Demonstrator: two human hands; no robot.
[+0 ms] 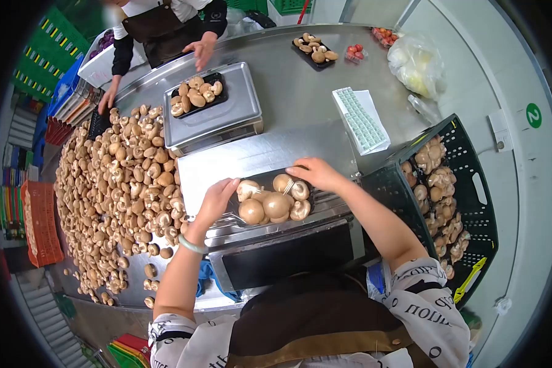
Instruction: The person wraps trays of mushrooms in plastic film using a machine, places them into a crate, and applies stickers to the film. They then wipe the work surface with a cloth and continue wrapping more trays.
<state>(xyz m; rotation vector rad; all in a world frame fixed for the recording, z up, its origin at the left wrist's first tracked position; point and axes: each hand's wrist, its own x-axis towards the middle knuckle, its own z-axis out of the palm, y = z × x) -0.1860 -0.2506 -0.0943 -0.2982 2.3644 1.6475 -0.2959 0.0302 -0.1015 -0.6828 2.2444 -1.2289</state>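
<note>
In front of me a black tray [265, 179] of shiitake mushrooms [275, 205] lies on a metal wrapping machine [276, 240]. Clear film with bunched creases shows glossy over the mushrooms. My left hand [216, 201], with a pale bangle at its wrist, pinches at the tray's upper left corner. At the upper right edge is my right hand [316, 172], its fingers closed on the rim and film there. Exactly how much film each hand grips is hidden under the fingers.
Loose mushrooms [122, 178] are heaped at left. Beyond, a scale [242, 101] bears another mushroom tray [218, 80], with a co-worker's hand [203, 49] over it. Label sheets [360, 119] lie right of centre. A dark green crate [481, 214] holds packed mushrooms at right.
</note>
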